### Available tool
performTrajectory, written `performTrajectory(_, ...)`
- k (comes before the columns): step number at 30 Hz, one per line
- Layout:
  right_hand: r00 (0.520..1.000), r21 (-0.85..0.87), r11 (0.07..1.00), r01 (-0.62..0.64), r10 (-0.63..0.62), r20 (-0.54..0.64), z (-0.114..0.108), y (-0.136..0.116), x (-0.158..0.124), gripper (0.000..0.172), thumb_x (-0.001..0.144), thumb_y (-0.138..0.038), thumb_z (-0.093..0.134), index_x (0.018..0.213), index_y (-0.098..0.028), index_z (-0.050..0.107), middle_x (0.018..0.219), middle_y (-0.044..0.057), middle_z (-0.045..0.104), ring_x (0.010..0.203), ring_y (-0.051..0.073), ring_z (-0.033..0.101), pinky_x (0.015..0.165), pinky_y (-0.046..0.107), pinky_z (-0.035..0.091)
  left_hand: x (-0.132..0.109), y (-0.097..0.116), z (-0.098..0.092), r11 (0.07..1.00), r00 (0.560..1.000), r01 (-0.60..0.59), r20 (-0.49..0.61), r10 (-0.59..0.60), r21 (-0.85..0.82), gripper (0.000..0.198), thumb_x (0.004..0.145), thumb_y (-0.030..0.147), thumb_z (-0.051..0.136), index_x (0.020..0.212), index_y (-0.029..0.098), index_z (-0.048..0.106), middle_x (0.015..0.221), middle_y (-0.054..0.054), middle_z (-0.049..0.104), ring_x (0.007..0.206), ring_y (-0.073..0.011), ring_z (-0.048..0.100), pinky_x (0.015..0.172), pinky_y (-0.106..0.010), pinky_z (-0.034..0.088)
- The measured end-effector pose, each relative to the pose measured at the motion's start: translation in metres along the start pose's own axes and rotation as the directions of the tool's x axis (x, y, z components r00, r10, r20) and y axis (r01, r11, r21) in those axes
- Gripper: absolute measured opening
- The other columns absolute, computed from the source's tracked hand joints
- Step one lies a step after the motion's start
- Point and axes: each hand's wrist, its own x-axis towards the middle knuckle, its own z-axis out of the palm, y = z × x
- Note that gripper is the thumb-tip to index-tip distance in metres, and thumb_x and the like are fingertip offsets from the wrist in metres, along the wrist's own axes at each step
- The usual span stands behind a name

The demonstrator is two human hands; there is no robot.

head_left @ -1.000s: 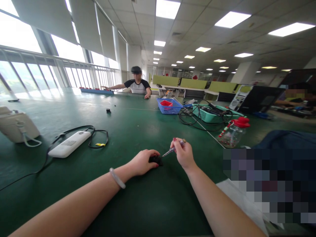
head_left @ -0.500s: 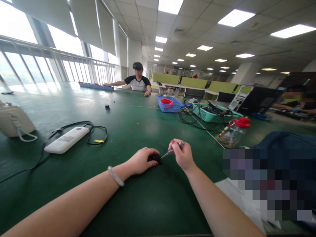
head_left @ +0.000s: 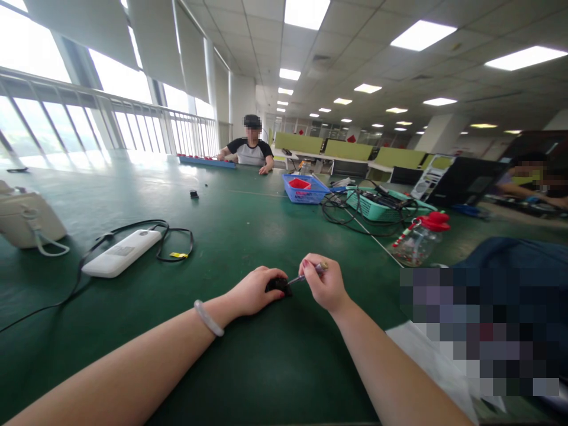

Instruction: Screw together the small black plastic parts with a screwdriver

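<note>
Near the middle of the green table, my left hand [head_left: 252, 290] is closed round a small black part [head_left: 278, 286], thumb on the near side and fingers on the far side. Its exact kind is too small to make out. My right hand [head_left: 323, 281] grips a thin screwdriver [head_left: 306, 274] by its handle, the shaft slanting down to the left. The screwdriver's tip meets the black part, or lies right beside it; I cannot tell whether it sits in a hole. Both forearms rest low over the table [head_left: 261, 361].
A white power bank [head_left: 122, 253] with a black cable lies left, by a beige bag [head_left: 29, 216]. Ahead right are a blue basket [head_left: 306, 194], a teal basket [head_left: 370, 207] and a red-lidded bottle [head_left: 421, 239]. Across the table, a person [head_left: 252, 151] touches a blue tray [head_left: 206, 161].
My right hand has shifted slightly left, and the screwdriver lies flatter with its tip further over the black part. Across the table, the person has pulled the blue tray to the right.
</note>
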Motion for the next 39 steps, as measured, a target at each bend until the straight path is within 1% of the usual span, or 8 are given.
performTrajectory(4,0.978,-0.163,0.965,0.206,-0.199,0.056,0.008,-0.014,-0.001,0.026,0.086,-0.019,0.045,0.061,-0.019,0.051,0.058,0.000,0.052,0.057,0.013,0.046,0.058,0.028,0.036,0.001,-0.002,0.003,0.999,0.999,-0.032,-0.021,0.032,-0.001,0.032,0.083,0.031,0.063,0.114,0.024,0.065,0.108,-0.005,0.069,0.104,-0.0234,0.061,0.095,-0.037,0.048)
performTrajectory(9,0.849,-0.271,0.805,0.528,-0.496,0.181,0.027,-0.026,-0.005,0.023,0.083,-0.023,0.050,0.060,-0.020,0.051,0.058,0.000,0.051,0.058,0.014,0.042,0.058,0.029,0.035,0.003,-0.011,0.007,0.994,0.994,-0.105,-0.010,0.105,0.015,0.035,0.077,0.022,0.063,0.113,0.022,0.064,0.110,-0.005,0.070,0.103,-0.0235,0.062,0.094,-0.036,0.048)
performTrajectory(13,0.783,-0.294,0.726,0.622,-0.581,0.223,0.035,-0.026,-0.007,0.026,0.084,-0.027,0.051,0.058,-0.021,0.051,0.056,0.000,0.048,0.059,0.014,0.041,0.060,0.029,0.036,0.005,-0.016,0.010,0.989,0.990,-0.141,-0.004,0.141,0.042,0.045,0.075,0.020,0.065,0.120,0.022,0.062,0.114,-0.005,0.069,0.105,-0.0242,0.061,0.096,-0.037,0.047)
performTrajectory(17,0.831,-0.272,0.786,0.555,-0.540,0.136,0.032,-0.020,-0.005,0.026,0.084,-0.025,0.048,0.059,-0.021,0.048,0.057,0.000,0.047,0.058,0.014,0.040,0.059,0.029,0.034,0.003,-0.013,0.007,0.991,0.991,-0.131,-0.008,0.131,0.018,0.040,0.080,0.023,0.061,0.120,0.021,0.062,0.110,-0.006,0.070,0.104,-0.0237,0.061,0.095,-0.037,0.047)
performTrajectory(21,0.916,-0.209,0.892,0.400,-0.398,0.054,0.025,-0.012,-0.005,0.024,0.085,-0.021,0.045,0.061,-0.022,0.045,0.058,0.000,0.046,0.057,0.014,0.041,0.058,0.029,0.034,0.000,-0.004,0.002,0.996,0.996,-0.090,-0.028,0.090,0.007,0.029,0.085,0.023,0.057,0.113,0.022,0.066,0.108,-0.006,0.071,0.103,-0.0230,0.061,0.094,-0.036,0.048)
performTrajectory(24,0.952,-0.190,0.933,0.305,-0.303,0.038,0.021,-0.007,-0.006,0.023,0.086,-0.020,0.044,0.062,-0.022,0.046,0.059,0.000,0.048,0.058,0.014,0.043,0.059,0.030,0.035,-0.001,-0.001,-0.001,0.997,0.996,-0.082,-0.022,0.082,0.007,0.031,0.087,0.025,0.056,0.117,0.023,0.064,0.108,-0.005,0.071,0.104,-0.0227,0.062,0.095,-0.036,0.048)
performTrajectory(34,0.988,-0.089,0.984,0.154,-0.156,-0.015,0.019,0.002,-0.007,0.026,0.088,-0.021,0.044,0.062,-0.022,0.048,0.059,0.000,0.051,0.058,0.014,0.045,0.060,0.030,0.036,-0.001,-0.007,-0.001,0.999,1.000,-0.029,-0.012,0.028,-0.028,0.044,0.087,0.023,0.058,0.131,0.023,0.055,0.126,-0.008,0.066,0.117,-0.0226,0.058,0.105,-0.039,0.044)
performTrajectory(39,0.994,-0.043,0.995,0.089,-0.092,-0.055,0.018,0.008,-0.008,0.027,0.089,-0.022,0.043,0.063,-0.021,0.050,0.059,0.001,0.051,0.058,0.014,0.046,0.059,0.030,0.036,-0.001,-0.009,0.000,0.995,0.998,-0.059,-0.027,0.057,-0.075,0.043,0.088,0.021,0.057,0.131,0.025,0.054,0.133,-0.006,0.062,0.122,-0.0221,0.056,0.108,-0.041,0.042)
